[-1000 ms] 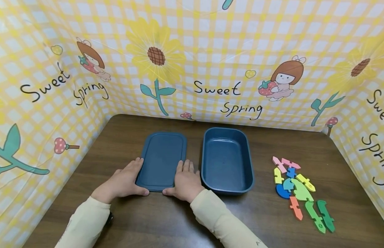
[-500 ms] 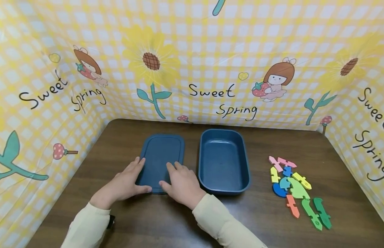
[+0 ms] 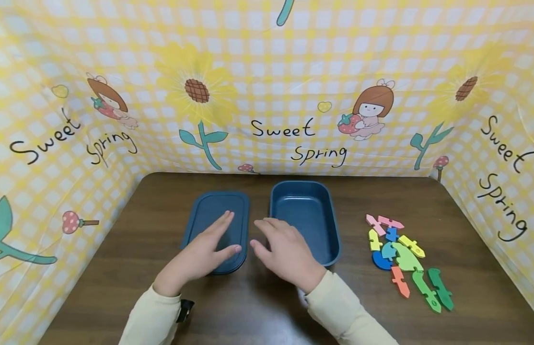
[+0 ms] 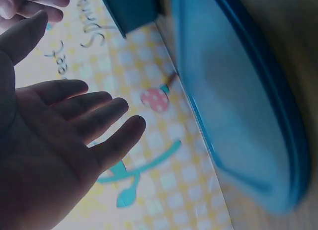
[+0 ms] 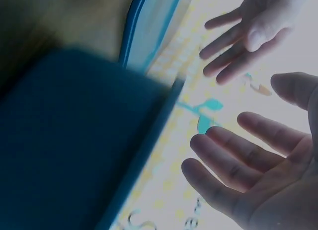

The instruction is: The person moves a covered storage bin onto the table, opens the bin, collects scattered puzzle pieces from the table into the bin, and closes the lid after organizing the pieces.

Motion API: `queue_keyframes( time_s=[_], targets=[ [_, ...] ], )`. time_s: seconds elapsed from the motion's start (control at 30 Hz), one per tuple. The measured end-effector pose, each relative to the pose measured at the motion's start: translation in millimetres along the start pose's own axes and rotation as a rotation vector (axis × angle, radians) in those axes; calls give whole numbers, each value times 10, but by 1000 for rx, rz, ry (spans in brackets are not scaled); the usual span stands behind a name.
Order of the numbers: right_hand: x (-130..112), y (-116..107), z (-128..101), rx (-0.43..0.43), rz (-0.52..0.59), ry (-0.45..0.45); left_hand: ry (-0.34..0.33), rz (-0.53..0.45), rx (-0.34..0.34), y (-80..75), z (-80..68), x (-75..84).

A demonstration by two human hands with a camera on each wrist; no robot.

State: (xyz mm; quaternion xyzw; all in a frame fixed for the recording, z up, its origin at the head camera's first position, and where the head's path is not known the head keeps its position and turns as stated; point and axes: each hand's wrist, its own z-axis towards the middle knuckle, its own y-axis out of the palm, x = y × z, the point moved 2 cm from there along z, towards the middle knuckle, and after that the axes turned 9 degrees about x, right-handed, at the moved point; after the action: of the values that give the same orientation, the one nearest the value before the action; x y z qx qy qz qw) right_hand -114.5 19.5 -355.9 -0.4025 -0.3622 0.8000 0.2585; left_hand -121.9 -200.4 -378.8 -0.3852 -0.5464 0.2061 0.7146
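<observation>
A flat dark blue lid lies on the table, with a deep box of the same blue beside it on the right. Over the lid hovers my left hand, fingers extended and holding nothing. My right hand is raised in front of the box and partly covers its near left corner; it too holds nothing. In the left wrist view a gap shows between the left hand and the lid. The right wrist view shows the right hand apart from the box.
Several colourful puzzle pieces lie in a cluster at the right of the brown table. A yellow checked cloth with printed flowers and words hangs behind the table and along both sides.
Both hands have come up off the lid. The right hand has moved right toward the box, and the left hand now hovers over the lid. The head view has shifted slightly.
</observation>
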Motion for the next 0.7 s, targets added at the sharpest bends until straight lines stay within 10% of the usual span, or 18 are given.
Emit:
queue_keyframes(
  time_s=[0.3, 0.7],
  targets=[
    [549, -463, -156, 31, -7, 131, 26, -46, -63, 379, 192, 342],
    [1296, -1094, -649, 99, -75, 270, -44, 130, -91, 835, 350, 600]
  ],
)
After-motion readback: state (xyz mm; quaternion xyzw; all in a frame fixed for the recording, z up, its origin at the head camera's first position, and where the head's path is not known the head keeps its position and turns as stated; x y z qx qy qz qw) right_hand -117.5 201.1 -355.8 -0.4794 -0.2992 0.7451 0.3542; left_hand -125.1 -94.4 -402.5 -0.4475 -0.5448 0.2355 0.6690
